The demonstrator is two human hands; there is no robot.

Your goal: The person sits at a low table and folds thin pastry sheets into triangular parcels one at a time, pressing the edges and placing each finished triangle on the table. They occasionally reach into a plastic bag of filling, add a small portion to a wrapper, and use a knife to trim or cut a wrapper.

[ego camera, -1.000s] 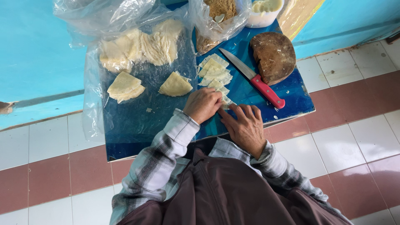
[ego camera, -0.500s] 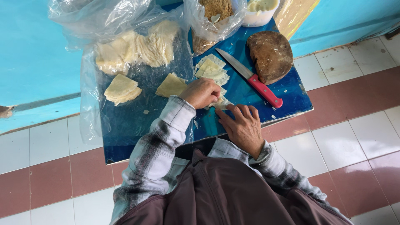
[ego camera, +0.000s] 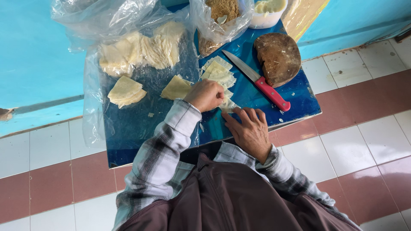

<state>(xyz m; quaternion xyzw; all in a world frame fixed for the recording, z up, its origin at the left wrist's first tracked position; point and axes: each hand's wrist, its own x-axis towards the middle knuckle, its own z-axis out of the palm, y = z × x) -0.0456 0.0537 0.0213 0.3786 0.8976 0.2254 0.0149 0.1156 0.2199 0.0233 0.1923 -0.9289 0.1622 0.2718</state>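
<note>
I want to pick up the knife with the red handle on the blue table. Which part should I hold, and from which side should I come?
Hold the knife by its red handle, probably coming from the near right edge of the blue table. The handle end points that way, towards the right hand, while the blade tip points away. The round brown block lies close beside the blade, so that side is crowded.

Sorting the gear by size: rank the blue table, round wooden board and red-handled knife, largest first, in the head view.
1. Blue table.
2. Round wooden board.
3. Red-handled knife: about as long as the board is wide, but far narrower.
</note>
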